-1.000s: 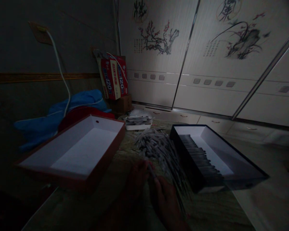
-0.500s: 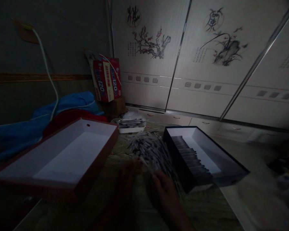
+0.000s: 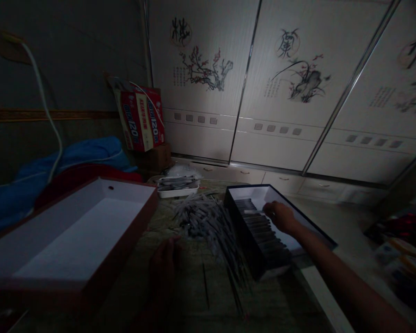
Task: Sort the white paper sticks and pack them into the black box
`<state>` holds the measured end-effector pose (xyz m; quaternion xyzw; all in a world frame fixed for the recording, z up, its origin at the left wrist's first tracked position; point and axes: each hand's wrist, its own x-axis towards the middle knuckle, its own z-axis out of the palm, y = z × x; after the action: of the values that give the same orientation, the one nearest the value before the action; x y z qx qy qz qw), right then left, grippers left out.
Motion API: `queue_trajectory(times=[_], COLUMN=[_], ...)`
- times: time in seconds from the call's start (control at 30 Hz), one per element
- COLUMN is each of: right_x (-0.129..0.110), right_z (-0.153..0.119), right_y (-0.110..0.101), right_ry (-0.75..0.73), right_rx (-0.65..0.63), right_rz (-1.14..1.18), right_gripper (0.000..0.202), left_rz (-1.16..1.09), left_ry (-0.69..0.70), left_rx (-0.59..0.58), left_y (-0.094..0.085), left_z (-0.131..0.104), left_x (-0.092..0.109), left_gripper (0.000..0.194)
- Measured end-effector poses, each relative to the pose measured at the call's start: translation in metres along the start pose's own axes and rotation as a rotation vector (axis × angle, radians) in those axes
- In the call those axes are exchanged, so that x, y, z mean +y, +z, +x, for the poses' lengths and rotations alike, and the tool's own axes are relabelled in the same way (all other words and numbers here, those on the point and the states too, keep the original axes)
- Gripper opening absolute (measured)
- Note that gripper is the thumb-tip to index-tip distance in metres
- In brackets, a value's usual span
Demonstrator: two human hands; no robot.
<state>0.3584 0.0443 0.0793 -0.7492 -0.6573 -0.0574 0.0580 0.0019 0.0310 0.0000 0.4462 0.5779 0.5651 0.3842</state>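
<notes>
My right hand [image 3: 280, 216] reaches into the dark-edged box [image 3: 242, 236] at the right, its fingers closed on the end of a pale pen-like stick [image 3: 253, 212]. Under that stick, dark slim sticks [image 3: 263, 233] lie side by side in a row along the box's left side. A loose heap of grey, pen-like sticks [image 3: 204, 217] spreads over the table [image 3: 190, 282] left of this box. My left hand [image 3: 164, 261] rests near the heap's lower left, dim, with fingers curled; what it holds, if anything, is too dark to tell.
At the left stands a red-brown box [image 3: 118, 263] with a white inside. Behind the heap is a white tray [image 3: 176, 192] of more sticks. Blue cloth [image 3: 90, 155], a red carton [image 3: 142, 120] and a white cabinet [image 3: 201, 138] are farther back.
My right hand has moved from the front of the heap, near my left hand, over into the right box with a pale stick. My left hand has shifted slightly left. The view has turned right.
</notes>
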Motion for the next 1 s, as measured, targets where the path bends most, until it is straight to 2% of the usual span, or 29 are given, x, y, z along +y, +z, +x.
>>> queue_trajectory(times=[0.13, 0.3, 0.37, 0.57, 0.7, 0.83, 0.9, 0.97, 1.0], right_x=[-0.001, -0.007, -0.011, -0.016, -0.015, -0.026, -0.042, -0.064, -0.077], right_z=[0.019, 0.040, 0.044, 0.045, 0.042, 0.019, -0.006, -0.038, -0.055], right_y=[0.015, 0.027, 0.030, 0.033, 0.016, -0.011, -0.023, -0.029, -0.030], right_ry=[-0.068, -0.142, -0.164, -0.161, -0.131, -0.092, -0.093, -0.103, -0.113], right_rx=[-0.120, -0.191, -0.201, -0.180, -0.067, 0.099, 0.172, 0.307, 0.329], right_rz=[-0.114, -0.159, -0.150, -0.080, 0.015, 0.117, 0.190, 0.390, 0.456], right_gripper=[0.015, 0.030, 0.030, 0.022, 0.026, 0.031, 0.032, 0.031, 0.032], left_rz=[0.015, 0.006, 0.014, 0.015, 0.007, 0.009, 0.059, 0.117, 0.144], left_ry=[-0.012, -0.049, -0.063, -0.020, -0.024, 0.013, 0.062, 0.108, 0.127], left_rx=[-0.014, -0.015, -0.012, 0.002, 0.011, 0.025, 0.031, 0.030, 0.029], left_y=[0.000, 0.001, 0.001, 0.001, 0.002, 0.000, -0.002, -0.006, -0.007], left_z=[0.001, 0.001, 0.001, 0.000, 0.000, 0.001, 0.003, 0.005, 0.006], left_x=[0.000, -0.001, 0.000, 0.003, 0.002, 0.004, 0.005, 0.006, 0.005], left_gripper=[0.045, 0.046, 0.047, 0.045, 0.047, 0.045, 0.039, 0.033, 0.031])
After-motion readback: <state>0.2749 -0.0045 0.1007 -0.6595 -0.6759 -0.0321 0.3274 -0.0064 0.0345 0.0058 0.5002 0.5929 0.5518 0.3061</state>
